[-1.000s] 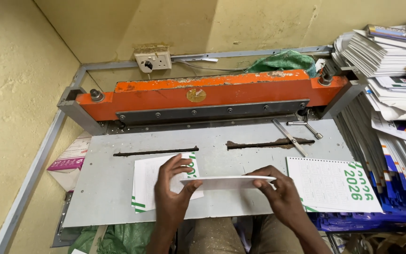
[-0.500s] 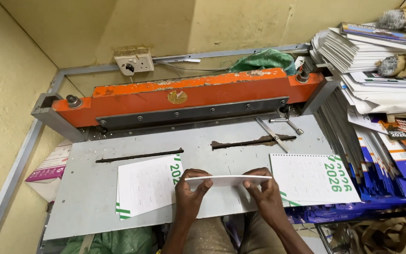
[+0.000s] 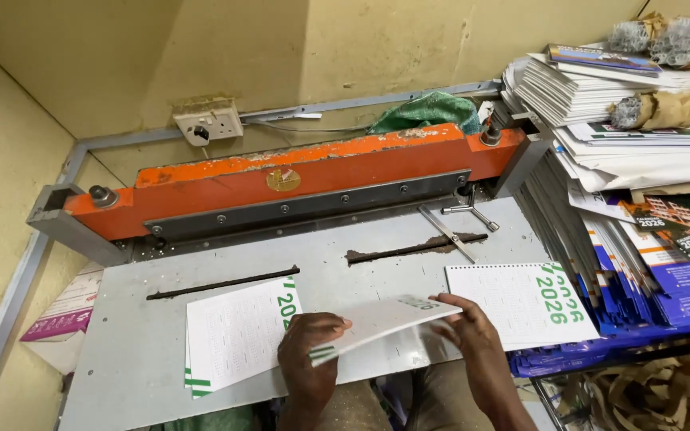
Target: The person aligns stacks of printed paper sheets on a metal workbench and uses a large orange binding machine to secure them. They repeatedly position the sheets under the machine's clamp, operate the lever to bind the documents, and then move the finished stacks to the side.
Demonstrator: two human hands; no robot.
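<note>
light: even, soft | shadows: faint | blur: perhaps slight, edges bowed

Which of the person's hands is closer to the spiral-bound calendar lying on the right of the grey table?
Right. The right hand rests beside the spiral-bound calendar, at its left edge, holding a sheet. The left hand grips that sheet's other end, farther left.

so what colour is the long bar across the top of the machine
Orange, worn and chipped, on the long bar; head view shows it best.
</note>
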